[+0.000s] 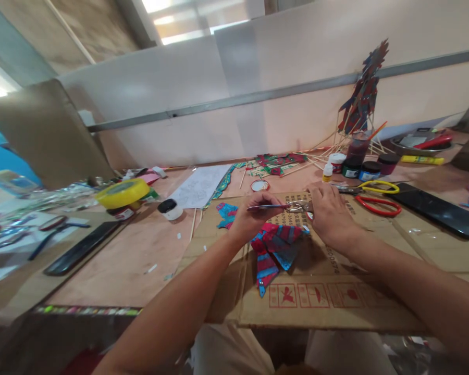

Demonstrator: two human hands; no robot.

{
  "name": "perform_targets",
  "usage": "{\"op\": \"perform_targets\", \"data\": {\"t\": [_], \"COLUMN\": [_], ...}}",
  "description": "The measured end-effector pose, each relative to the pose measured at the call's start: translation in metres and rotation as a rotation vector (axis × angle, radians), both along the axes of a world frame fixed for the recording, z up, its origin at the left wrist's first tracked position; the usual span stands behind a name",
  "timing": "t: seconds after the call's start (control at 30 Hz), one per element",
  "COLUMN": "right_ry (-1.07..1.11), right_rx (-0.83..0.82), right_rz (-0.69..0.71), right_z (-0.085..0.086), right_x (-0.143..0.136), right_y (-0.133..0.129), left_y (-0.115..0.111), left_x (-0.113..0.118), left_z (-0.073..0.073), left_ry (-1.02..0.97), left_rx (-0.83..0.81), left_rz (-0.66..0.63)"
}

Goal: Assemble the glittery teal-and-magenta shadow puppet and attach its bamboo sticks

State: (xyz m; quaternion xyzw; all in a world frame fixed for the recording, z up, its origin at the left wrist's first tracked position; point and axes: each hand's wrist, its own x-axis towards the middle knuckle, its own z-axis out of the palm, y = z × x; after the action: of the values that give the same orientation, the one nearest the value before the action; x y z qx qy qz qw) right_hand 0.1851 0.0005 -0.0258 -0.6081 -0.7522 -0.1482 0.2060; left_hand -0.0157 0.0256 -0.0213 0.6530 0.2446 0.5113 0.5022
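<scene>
My left hand (252, 219) pinches a thin, flat dark-red piece (269, 207), seen almost edge-on. Closed around a silver plier-like hand tool (298, 205) is my right hand (330, 214). The tool's front end meets the right edge of the flat piece; its exact kind is hard to make out. Just below both hands, red-and-blue painted cutouts (268, 263) lie on a flattened cardboard sheet (297, 315). A blue cutout end (226, 212) shows left of my left hand.
Scissors (379, 187) with yellow and red handles and a black phone (433, 208) lie at right. Paint jars (352, 166) stand behind them, near stick-mounted cutouts (363, 94). Yellow tape (123, 192), a white jar (170, 209) and printed paper (201, 185) sit leftward.
</scene>
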Motion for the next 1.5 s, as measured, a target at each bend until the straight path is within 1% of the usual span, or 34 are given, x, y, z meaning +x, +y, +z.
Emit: {"op": "perform_targets", "data": {"t": [0.1, 0.2, 0.27, 0.33, 0.43, 0.53, 0.63, 0.77, 0.83, 0.97, 1.1, 1.23, 1.33, 1.5], "right_ry": [-0.006, 0.004, 0.026, 0.056, 0.115, 0.203, 0.225, 0.119, 0.083, 0.084, 0.091, 0.073, 0.041, 0.024], "right_rx": [0.018, 0.053, 0.075, 0.072, -0.016, -0.120, -0.132, -0.109, -0.104, -0.111, -0.100, -0.067, -0.057, -0.069], "right_rz": [-0.013, -0.009, 0.036, 0.076, 0.109, 0.169, 0.177, 0.114, 0.100, 0.087, 0.072, 0.078, 0.082, 0.047], "right_z": [-0.002, -0.003, -0.004, -0.003, -0.003, -0.003, -0.002, 0.001, 0.003, 0.005, 0.005, 0.003, 0.002, 0.005], "right_x": [-0.001, 0.000, 0.000, 0.003, 0.008, 0.015, 0.020, 0.024, 0.027, 0.029, 0.028, 0.029, 0.030, 0.027], "right_y": [-0.001, 0.000, 0.001, 0.003, 0.007, 0.012, 0.016, 0.020, 0.022, 0.024, 0.024, 0.024, 0.024, 0.022], "left_y": [-0.001, 0.000, 0.002, 0.005, 0.011, 0.014, 0.014, 0.012, 0.010, 0.008, 0.007, 0.008, 0.008, 0.006], "left_x": [0.000, 0.000, 0.002, 0.003, 0.003, -0.001, -0.005, -0.007, -0.007, -0.007, -0.007, -0.007, -0.006, -0.005], "left_z": [0.002, 0.000, -0.002, -0.005, -0.005, -0.001, 0.001, 0.002, 0.003, 0.009, 0.011, 0.006, 0.003, 0.003], "left_ry": [0.012, 0.019, 0.003, -0.044, -0.126, -0.091, 0.019, 0.110, 0.112, 0.074, 0.082, 0.080, 0.084, 0.180], "left_rx": [-0.004, -0.028, -0.070, -0.125, -0.199, -0.293, -0.382, -0.410, -0.435, -0.499, -0.496, -0.482, -0.451, -0.373], "left_rz": [-0.036, -0.052, -0.025, 0.033, 0.126, 0.159, 0.141, 0.108, 0.101, 0.055, -0.001, -0.042, -0.032, -0.009]}}
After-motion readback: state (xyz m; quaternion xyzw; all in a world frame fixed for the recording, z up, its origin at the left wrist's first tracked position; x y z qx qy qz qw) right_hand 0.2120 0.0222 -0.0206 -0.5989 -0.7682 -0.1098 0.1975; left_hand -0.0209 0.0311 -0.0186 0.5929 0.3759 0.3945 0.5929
